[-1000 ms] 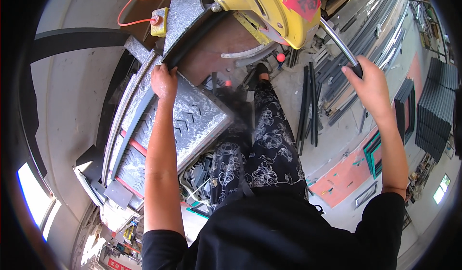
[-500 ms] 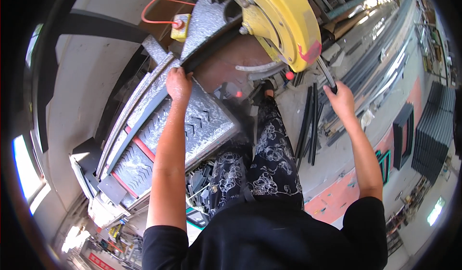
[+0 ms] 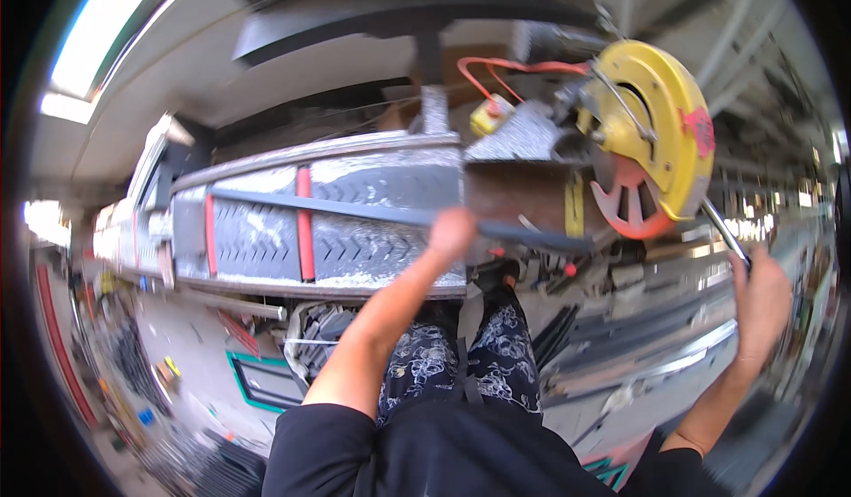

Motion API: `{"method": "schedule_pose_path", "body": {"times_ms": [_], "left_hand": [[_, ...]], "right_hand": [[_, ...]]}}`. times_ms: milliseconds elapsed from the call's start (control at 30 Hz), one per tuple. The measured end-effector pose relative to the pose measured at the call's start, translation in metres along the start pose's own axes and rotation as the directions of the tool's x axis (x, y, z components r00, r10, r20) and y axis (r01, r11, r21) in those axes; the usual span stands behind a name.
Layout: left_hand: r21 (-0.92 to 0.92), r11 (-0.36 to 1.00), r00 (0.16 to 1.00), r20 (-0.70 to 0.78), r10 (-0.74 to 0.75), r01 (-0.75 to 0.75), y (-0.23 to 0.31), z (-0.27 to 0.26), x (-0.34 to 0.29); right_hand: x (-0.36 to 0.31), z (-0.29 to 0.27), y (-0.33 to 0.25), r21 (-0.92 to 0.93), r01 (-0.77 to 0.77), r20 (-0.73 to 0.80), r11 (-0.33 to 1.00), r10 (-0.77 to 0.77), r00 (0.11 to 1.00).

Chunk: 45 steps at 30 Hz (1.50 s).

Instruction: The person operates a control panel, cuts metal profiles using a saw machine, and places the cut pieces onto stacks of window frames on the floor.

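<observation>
My left hand (image 3: 454,234), blurred by motion, is closed on a long grey metal profile (image 3: 355,210). The strip lies aslant over the saw bench (image 3: 381,271), its right end sticking out past the bench edge toward me. At the right, my right hand (image 3: 764,297) grips the handle (image 3: 725,231) of a yellow cut-off saw (image 3: 690,173). Below the yellow housing an orange slotted guard (image 3: 631,203) shows. The saw head stands apart from the profile, to the right of its end.
Two red bars (image 3: 306,222) cross the white-dusted bench. Behind it sits a yellow switch box (image 3: 490,117) with an orange cable. Long metal profiles (image 3: 656,337) lie on the floor at the right. A green-edged frame (image 3: 266,382) rests at the lower left.
My view has turned toward the bench. The profile's right end has swung away from the rear rail toward me, with my left hand on it. My right hand remains on the saw handle.
</observation>
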<state>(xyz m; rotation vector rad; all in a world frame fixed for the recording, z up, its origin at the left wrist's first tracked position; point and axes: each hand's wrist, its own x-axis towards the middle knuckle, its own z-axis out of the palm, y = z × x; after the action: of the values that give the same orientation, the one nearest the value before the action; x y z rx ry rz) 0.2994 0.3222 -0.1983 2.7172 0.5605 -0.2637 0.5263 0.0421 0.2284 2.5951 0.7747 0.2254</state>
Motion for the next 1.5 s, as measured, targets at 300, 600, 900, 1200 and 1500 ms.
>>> {"method": "schedule_pose_path", "body": {"times_ms": [300,600,900,1200,1500], "left_hand": [[-0.237,0.960,0.988,-0.007,0.153,-0.150,0.166,0.011,-0.143],[-0.259,0.952,0.981,-0.152,0.124,-0.160,0.302,0.000,-0.123],[-0.589,0.796,0.833,-0.504,-0.228,-0.138,0.327,0.001,-0.231],[-0.945,0.235,0.016,-0.238,-0.971,0.225,0.283,0.065,-0.565],[-0.959,0.283,-0.574,-0.237,-0.784,0.009,0.328,0.113,-0.766]], "right_hand": [[0.036,-0.034,0.005,0.061,0.066,-0.503,0.996,-0.026,0.864],[-0.089,0.147,-0.245,0.919,0.394,-0.059,0.003,-0.988,0.146],[-0.145,0.264,-0.276,0.902,0.426,-0.100,0.068,-0.928,0.359],[-0.290,0.190,-0.338,0.844,0.425,-0.443,-0.327,-0.872,0.209],[-0.645,0.103,-0.365,0.667,0.270,-0.479,-0.694,-0.677,-0.558]]}}
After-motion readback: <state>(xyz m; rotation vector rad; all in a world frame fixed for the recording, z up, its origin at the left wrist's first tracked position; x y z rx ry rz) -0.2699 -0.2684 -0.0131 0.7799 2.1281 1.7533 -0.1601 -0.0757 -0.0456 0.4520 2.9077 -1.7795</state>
